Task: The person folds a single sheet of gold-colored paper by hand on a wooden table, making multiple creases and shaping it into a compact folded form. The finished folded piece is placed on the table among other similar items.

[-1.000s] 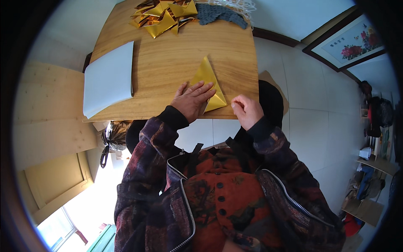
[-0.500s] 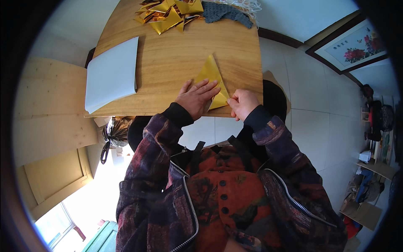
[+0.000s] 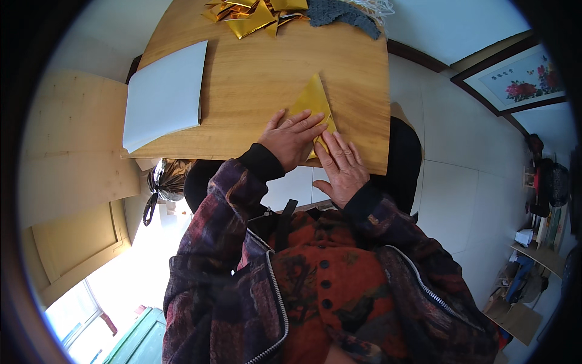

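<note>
- My left hand [image 3: 293,139] lies flat, fingers outstretched and pressing down, gripping nothing.
- My right hand [image 3: 344,171] is unclenched too, its fingertips resting along the paper's right edge; I can't tell whether any of them pinch it.
- Under them is the gold paper triangle [image 3: 314,98], at the near edge of the wooden table [image 3: 254,79], its tip pointing away from me.
- It looks partly done to me: the main triangle is formed, and I judge I'm creasing its lower right corner. My hands hide how much folding is left there.
- Left of it sits a stack of pale sheets [image 3: 163,94], lying flat, perhaps yet to be used.
- At the far end lies a heap of folded gold pieces [image 3: 251,23], seemingly finished, beside a grey knitted cloth [image 3: 343,16].
- No brand or label reads on paper or sheets. Off to the right, a framed flower picture [image 3: 515,79] carries a short line of dark characters, too small to make out.
</note>
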A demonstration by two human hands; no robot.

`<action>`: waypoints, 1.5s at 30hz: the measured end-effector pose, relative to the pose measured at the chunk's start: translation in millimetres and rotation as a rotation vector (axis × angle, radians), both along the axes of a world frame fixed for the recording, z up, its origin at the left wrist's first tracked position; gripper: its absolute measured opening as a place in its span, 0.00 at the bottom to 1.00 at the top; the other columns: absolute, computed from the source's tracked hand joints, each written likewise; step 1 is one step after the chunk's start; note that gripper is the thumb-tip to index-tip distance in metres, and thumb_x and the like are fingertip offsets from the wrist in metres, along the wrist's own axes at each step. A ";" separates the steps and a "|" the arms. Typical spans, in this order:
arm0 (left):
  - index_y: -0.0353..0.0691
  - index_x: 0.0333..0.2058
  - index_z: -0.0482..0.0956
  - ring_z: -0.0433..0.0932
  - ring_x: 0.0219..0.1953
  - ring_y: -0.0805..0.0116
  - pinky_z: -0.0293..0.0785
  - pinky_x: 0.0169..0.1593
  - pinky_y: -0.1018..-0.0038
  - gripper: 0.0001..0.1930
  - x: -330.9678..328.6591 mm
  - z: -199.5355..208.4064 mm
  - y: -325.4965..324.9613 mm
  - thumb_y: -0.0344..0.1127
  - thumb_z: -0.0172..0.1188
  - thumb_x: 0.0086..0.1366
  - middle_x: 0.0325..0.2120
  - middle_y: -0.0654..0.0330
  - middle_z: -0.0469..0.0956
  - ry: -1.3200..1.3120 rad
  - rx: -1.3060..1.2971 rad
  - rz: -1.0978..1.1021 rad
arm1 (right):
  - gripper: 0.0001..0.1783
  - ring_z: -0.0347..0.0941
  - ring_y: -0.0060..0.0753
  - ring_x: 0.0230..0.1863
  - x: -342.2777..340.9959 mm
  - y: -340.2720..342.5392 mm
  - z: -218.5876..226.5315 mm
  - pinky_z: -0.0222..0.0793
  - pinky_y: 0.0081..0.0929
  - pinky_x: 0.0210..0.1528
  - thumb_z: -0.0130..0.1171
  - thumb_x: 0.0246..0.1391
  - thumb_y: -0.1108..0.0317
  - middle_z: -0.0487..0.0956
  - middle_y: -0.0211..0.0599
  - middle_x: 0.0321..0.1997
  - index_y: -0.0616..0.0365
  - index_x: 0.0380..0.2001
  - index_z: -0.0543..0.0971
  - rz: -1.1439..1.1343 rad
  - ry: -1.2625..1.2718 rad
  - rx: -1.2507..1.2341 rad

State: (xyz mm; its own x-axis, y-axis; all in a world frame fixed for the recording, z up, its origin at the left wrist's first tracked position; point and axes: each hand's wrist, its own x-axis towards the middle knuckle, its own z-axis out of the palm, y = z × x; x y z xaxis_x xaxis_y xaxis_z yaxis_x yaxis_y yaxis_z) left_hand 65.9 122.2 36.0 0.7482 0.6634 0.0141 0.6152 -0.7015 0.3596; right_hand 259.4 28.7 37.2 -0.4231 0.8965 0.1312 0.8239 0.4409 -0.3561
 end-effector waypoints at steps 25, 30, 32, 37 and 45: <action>0.58 0.63 0.64 0.55 0.70 0.65 0.43 0.68 0.48 0.29 2.3 -0.2 7.0 0.43 0.56 0.63 0.68 0.69 0.57 0.065 -0.104 0.032 | 0.48 0.39 0.47 0.76 -1.2 -18.9 2.4 0.37 0.54 0.72 0.68 0.44 0.55 0.48 0.45 0.75 0.41 0.68 0.58 0.074 -0.108 -0.014; 0.57 0.63 0.65 0.56 0.69 0.65 0.44 0.68 0.48 0.26 1.1 -5.5 7.4 0.41 0.53 0.66 0.67 0.69 0.59 0.032 -0.075 0.025 | 0.48 0.43 0.41 0.75 0.9 -19.4 -8.1 0.35 0.50 0.73 0.67 0.45 0.56 0.51 0.39 0.74 0.55 0.67 0.57 -0.002 -0.085 0.008; 0.57 0.63 0.66 0.56 0.69 0.65 0.45 0.68 0.48 0.25 1.4 -5.6 7.9 0.40 0.52 0.66 0.67 0.69 0.60 0.037 -0.075 0.033 | 0.49 0.42 0.43 0.75 1.3 -14.1 -10.5 0.36 0.51 0.72 0.67 0.44 0.55 0.51 0.41 0.74 0.55 0.67 0.57 -0.002 -0.152 0.010; 0.58 0.63 0.65 0.53 0.70 0.61 0.44 0.68 0.47 0.25 1.1 -2.3 8.0 0.38 0.50 0.67 0.68 0.69 0.58 0.058 -0.107 0.029 | 0.49 0.40 0.45 0.75 -1.4 -15.6 -5.8 0.39 0.52 0.72 0.68 0.43 0.52 0.49 0.44 0.74 0.53 0.67 0.58 0.008 -0.155 -0.022; 0.61 0.61 0.68 0.53 0.69 0.49 0.47 0.67 0.47 0.20 9.9 -7.7 -1.5 0.44 0.49 0.70 0.66 0.71 0.62 0.098 0.021 0.144 | 0.34 0.57 0.47 0.66 7.1 -30.4 -1.6 0.54 0.47 0.65 0.64 0.46 0.61 0.64 0.46 0.64 0.53 0.59 0.69 0.041 0.189 0.055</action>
